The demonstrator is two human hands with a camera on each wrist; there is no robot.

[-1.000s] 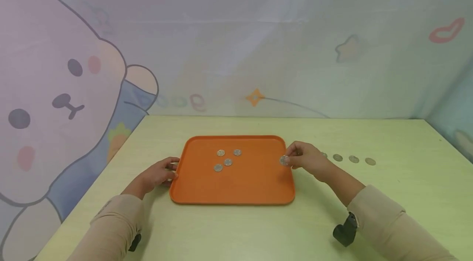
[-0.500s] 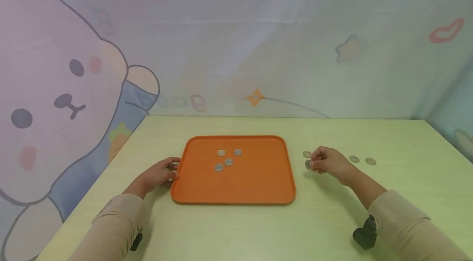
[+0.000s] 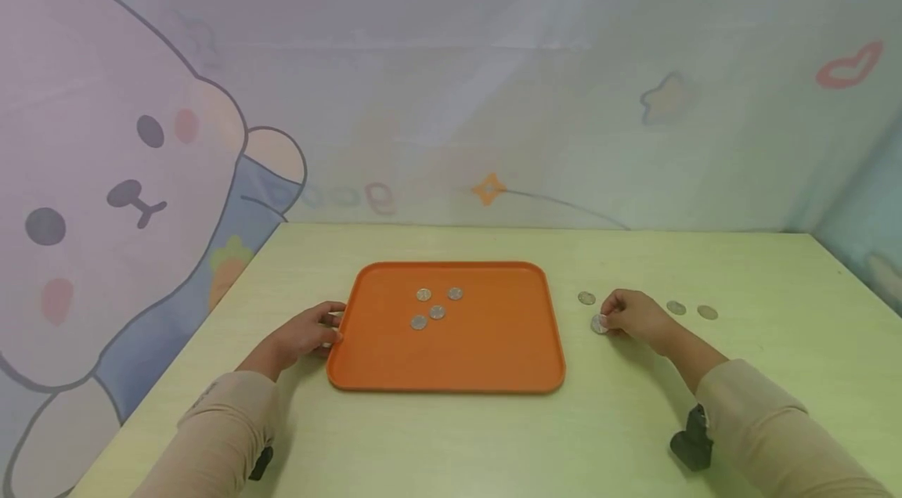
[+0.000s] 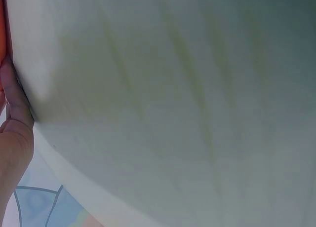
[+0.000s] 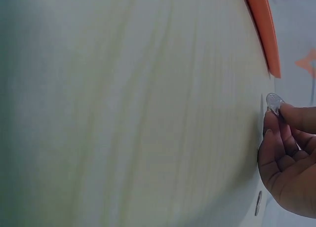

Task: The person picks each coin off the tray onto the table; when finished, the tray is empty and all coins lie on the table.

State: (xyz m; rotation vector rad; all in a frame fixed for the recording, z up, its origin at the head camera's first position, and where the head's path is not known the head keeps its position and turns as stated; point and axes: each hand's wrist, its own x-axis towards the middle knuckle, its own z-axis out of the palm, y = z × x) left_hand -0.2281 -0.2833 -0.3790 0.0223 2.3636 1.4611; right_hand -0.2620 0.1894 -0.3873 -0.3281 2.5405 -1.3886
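Observation:
A silvery coin (image 3: 599, 323) is pinched between the thumb and fingers of my right hand (image 3: 637, 319), right of the tray. The right wrist view shows this coin (image 5: 274, 102) tilted at the fingertips, close to the tabletop. My left hand (image 3: 306, 330) touches the left rim of an orange tray (image 3: 486, 361), its fingers extended along the edge. Several coins (image 3: 437, 312) lie flat in the tray, toward its upper middle. Another coin (image 3: 586, 298) is on the table just left of my right fingers, and more to the right lie a coin (image 3: 676, 308) and a coin (image 3: 708, 312).
The pale wooden table (image 3: 437, 443) carries the tray and coins. Behind it hangs a printed cloth backdrop (image 3: 451, 106) with a cartoon bear (image 3: 106, 130). A black device (image 3: 693, 443) is strapped at my right wrist.
My right hand, with a coin at its fingertips, went from over the tray's right edge to the table on the right, then slightly lower. The left hand and tray hold still.

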